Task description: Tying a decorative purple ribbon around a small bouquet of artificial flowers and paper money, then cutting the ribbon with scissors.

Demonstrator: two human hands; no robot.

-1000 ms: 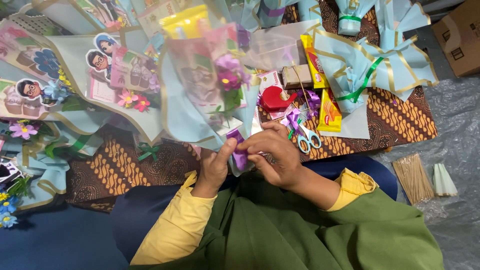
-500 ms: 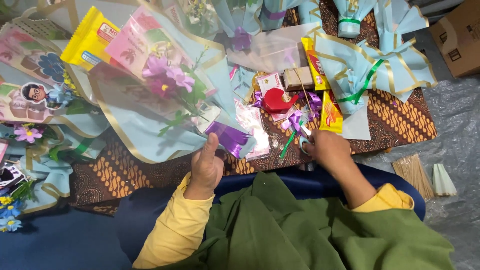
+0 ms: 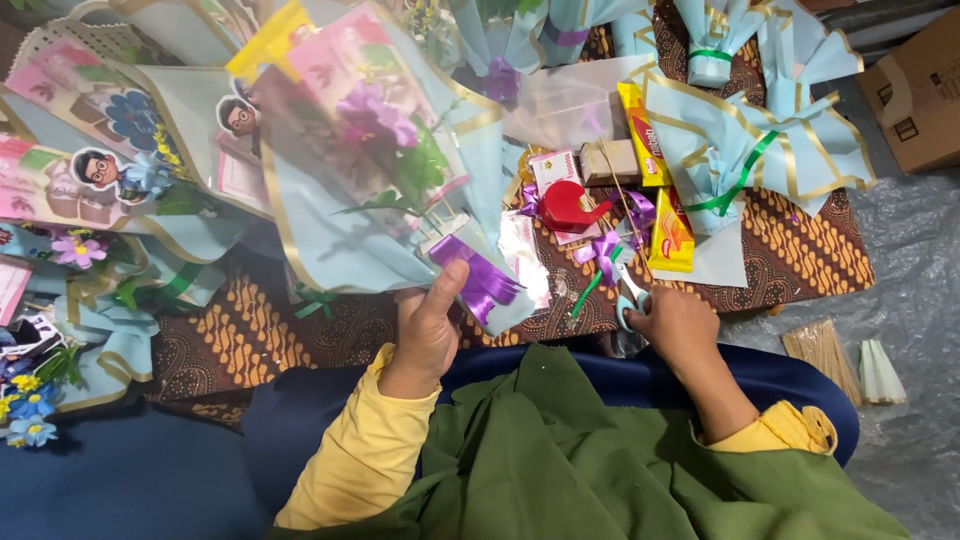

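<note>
My left hand (image 3: 428,325) grips the base of a bouquet (image 3: 375,165) wrapped in pale blue paper with gold edging and clear film. It holds purple paper flowers and snack packets. A purple ribbon (image 3: 478,275) is tied round the neck of the bouquet, just beside my thumb. My right hand (image 3: 676,322) is lower right on the batik cloth (image 3: 790,255), its fingers closed on a pair of light blue scissors (image 3: 630,300). Loose purple and green ribbon scraps (image 3: 600,255) lie just above the scissors.
Finished bouquets (image 3: 110,170) with cartoon cut-outs pile up on the left. More blue wrapped cones (image 3: 760,130) lie at the upper right. A red tape dispenser (image 3: 570,205), yellow snack packets (image 3: 668,235), wooden skewers (image 3: 825,350) and a cardboard box (image 3: 915,90) are nearby.
My right hand left the ribbon at the bouquet's neck and moved right to the scissors on the cloth. My left hand tilted the bouquet up and leftwards.
</note>
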